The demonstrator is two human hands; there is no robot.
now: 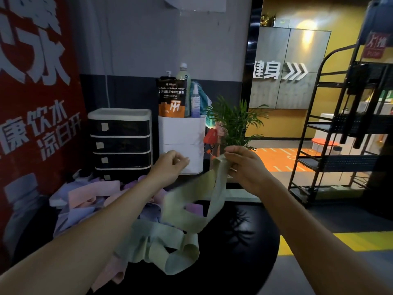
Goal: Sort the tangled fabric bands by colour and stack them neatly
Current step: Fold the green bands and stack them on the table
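Nearest, loose green bands lie on the black table. Above them, the right hand pinches the top of an olive-green band hanging to the table. Left of that band, the left hand is curled, apparently holding nothing. Behind it lies a pink-and-lilac tangle, then a drawer unit.

Black round table: tangled bands, drawer unit, white bin

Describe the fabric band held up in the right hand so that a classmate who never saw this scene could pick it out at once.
Start at the round black table heaped with tangled bands. Above its middle, the right hand pinches one end of the lifted green band, which droops in a loop. The other green bands lie flat, and the bands behind are pink or lilac.
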